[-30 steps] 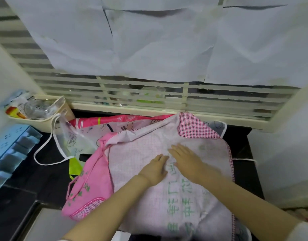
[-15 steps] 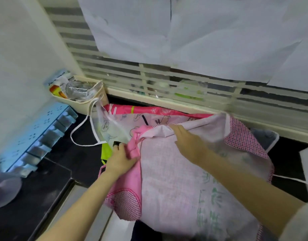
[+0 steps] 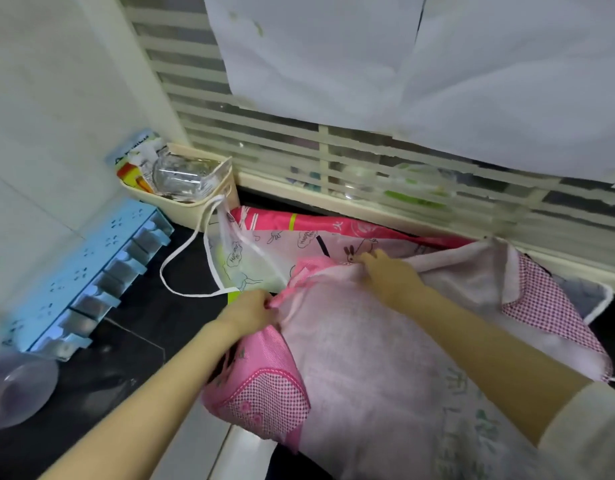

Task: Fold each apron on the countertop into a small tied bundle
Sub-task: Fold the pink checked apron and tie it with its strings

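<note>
Pink apron [image 3: 361,358]: spread on the dark table [image 3: 136,327], upper edge folded over, overlapping a cartoon-print apron [image 3: 264,251].
Left hand [image 3: 250,311]: fingers pinched on the pink trim at the left corner.
Right hand [image 3: 392,275]: fingers curled on the folded upper edge, gripping cloth.
Beyond: cream bin [image 3: 209,199] by the window — blue rack [image 3: 87,271] at left.

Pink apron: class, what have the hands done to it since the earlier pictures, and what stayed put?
Both hands left its middle, where they lay flat, for its upper left edge: the left hand pinches the corner, the right hand grips the top hem. The pink apron stays spread over the cartoon apron.
</note>
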A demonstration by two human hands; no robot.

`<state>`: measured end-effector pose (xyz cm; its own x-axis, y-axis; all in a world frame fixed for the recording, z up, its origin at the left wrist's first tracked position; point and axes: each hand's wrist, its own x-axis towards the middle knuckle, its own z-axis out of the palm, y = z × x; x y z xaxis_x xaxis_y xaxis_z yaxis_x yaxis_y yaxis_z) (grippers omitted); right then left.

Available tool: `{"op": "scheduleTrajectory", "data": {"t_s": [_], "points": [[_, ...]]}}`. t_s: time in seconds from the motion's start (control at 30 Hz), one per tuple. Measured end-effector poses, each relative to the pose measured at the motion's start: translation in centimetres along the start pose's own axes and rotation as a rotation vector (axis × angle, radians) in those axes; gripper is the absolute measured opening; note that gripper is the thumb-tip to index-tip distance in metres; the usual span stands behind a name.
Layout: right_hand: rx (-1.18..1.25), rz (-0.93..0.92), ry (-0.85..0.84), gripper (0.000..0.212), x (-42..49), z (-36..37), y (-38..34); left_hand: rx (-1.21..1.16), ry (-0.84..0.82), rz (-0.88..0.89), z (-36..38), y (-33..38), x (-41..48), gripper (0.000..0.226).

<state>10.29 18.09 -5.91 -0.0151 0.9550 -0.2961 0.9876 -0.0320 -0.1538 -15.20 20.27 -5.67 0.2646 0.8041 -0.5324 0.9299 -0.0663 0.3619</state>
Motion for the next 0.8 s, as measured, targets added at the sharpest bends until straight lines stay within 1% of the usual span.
{"op": "scheduleTrajectory", "data": {"t_s": [0.03,0.1,0.13,0.2,0.23,0.27,0.33,0.37,0.4,0.43,0.47,0.5,0.53,0.57,0.6,0.63,0.7,0.73,0.8], "points": [[-0.032,0.028,0.009,0.036,0.2,-0.4,0.0,0.058,0.041,-0.021,-1.4,-0.4,0.2,0.015],[-0.049,0.089,0.041,0.029,0.8,-1.4,0.1,0.196,0.188,-0.053,-4.2,-1.3,0.9,0.01],[-0.031,0.123,0.062,0.028,1.3,-2.0,0.2,0.231,0.258,-0.061,-5.4,-1.7,1.5,0.014],[0.019,0.187,0.114,0.025,1.8,-3.2,0.5,0.165,0.34,-0.04,-7.5,-1.7,2.5,0.021],[0.093,0.215,0.157,0.023,2.1,-3.7,0.8,0.103,0.387,-0.023,-8.3,-1.4,3.0,0.022],[0.218,0.231,0.211,0.019,2.2,-4.3,1.0,0.041,0.456,-0.006,-9.0,-1.1,3.5,0.023],[0.456,0.218,0.295,0.011,2.5,-5.1,1.5,-0.069,0.585,0.038,-10.0,-0.2,4.5,0.026],[0.486,0.205,0.317,0.008,2.7,-5.3,1.8,-0.106,0.617,0.066,-10.1,0.0,5.1,0.027],[0.467,0.193,0.334,0.008,2.9,-5.4,2.0,-0.136,0.613,0.095,-10.0,0.2,5.8,0.029],[0.436,0.17,0.343,0.014,3.2,-5.2,2.2,-0.157,0.572,0.116,-9.7,0.4,6.5,0.036],[0.424,0.115,0.328,0.025,3.3,-5.0,2.2,-0.152,0.514,0.113,-9.2,0.7,6.9,0.048],[0.424,0.048,0.297,0.041,3.3,-4.6,2.1,-0.104,0.459,0.082,-8.6,1.1,7.2,0.061],[0.396,-0.001,0.257,0.059,3.1,-4.0,1.8,-0.022,0.424,0.036,-7.9,1.8,7.1,0.072],[0.326,-0.017,0.23,0.072,2.8,-3.5,1.4,0.057,0.423,0.02,-7.0,2.6,6.6,0.077],[0.259,-0.009,0.23,0.077,2.2,-3.0,0.9,0.109,0.445,0.064,-5.9,3.7,6.0,0.077],[0.209,-0.003,0.254,0.078,1.5,-2.2,0.5,0.14,0.465,0.161,-4.6,4.9,5.2,0.072],[0.16,-0.078,0.4,0.074,-0.3,-0.2,0.0,0.193,0.467,0.366,-1.5,7.2,3.9,0.058],[0.114,-0.11,0.472,0.074,-1.3,0.8,0.1,0.206,0.434,0.425,0.1,8.1,3.6,0.054],[-0.084,-0.081,0.585,0.079,-3.0,3.1,1.8,0.204,0.32,0.503,3.1,9.5,3.4,0.051]]}}
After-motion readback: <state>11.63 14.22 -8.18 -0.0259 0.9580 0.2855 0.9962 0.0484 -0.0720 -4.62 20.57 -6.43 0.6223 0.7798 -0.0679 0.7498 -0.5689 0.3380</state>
